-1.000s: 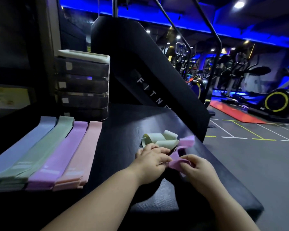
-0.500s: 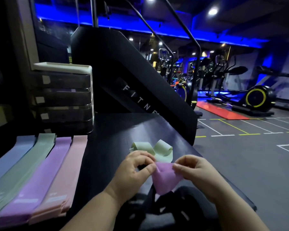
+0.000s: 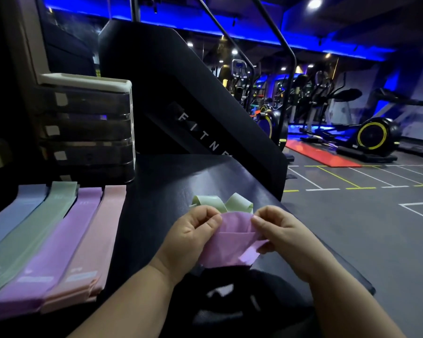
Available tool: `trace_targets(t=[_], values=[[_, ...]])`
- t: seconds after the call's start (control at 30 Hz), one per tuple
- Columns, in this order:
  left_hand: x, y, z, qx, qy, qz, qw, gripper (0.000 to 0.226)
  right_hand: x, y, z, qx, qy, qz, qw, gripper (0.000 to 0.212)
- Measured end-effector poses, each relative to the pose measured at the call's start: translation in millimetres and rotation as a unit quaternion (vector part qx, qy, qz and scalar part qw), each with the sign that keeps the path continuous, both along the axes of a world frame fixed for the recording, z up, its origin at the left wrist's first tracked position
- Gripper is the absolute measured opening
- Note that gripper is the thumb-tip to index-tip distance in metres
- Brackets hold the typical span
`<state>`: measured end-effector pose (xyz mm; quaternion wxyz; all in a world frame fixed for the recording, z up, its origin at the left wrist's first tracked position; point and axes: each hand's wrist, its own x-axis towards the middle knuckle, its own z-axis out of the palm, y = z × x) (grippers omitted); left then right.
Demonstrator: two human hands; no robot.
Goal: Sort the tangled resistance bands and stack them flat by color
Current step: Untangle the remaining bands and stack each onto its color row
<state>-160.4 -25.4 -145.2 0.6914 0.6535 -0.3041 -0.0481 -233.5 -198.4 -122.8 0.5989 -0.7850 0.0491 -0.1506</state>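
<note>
A purple resistance band (image 3: 226, 242) hangs folded between my hands above the black bench (image 3: 156, 191). My left hand (image 3: 189, 236) pinches its upper left edge and my right hand (image 3: 279, 234) pinches its upper right edge. Just beyond my hands a curled pale green band (image 3: 224, 203) lies on the bench. On the left, flat stacks lie side by side: blue (image 3: 15, 215), green (image 3: 38, 230), purple (image 3: 56, 245) and pink (image 3: 93, 242).
A drawer unit with a white lid (image 3: 86, 128) stands behind the stacks. A large black machine panel (image 3: 193, 113) rises behind the bench. The bench's right edge drops to the gym floor (image 3: 364, 228). A dark bag (image 3: 230, 301) sits below my hands.
The purple band has come free of the green one and been lifted toward me. My hands have spread it wider between them.
</note>
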Motion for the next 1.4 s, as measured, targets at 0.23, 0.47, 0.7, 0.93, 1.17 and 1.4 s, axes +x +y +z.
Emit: trace_targets(t=[0.23,0.47,0.7,0.93,1.17,1.4], values=[[-1.6,-1.3,3.1,-0.005,0.049,-0.036,0.998,0.017,1.6,10.1,1.7,0.095,-0.008,0.012,0.995,0.018],[0.3,-2.8,1.5,-0.037,0.118,-0.037,0.992,0.029,1.6,9.1,2.2,0.229,0.026,0.070,0.971,0.036],[0.2,-3.3,4.4,-0.055,0.145,-0.021,0.988,0.021,1.9,3.3,1.7,0.290,0.045,0.115,0.949,0.049],[-0.6,-2.8,4.0,-0.062,0.141,-0.015,0.988,0.023,-1.0,3.6,1.9,0.263,0.012,0.090,0.961,0.036],[-2.7,-1.1,3.9,-0.037,0.109,-0.028,0.993,0.029,4.8,16.5,-2.7,0.157,0.009,0.029,0.987,0.016],[-5.4,-1.5,4.9,-0.022,0.115,-0.095,0.989,0.025,5.4,21.3,-2.5,0.103,0.018,0.027,0.994,0.044]])
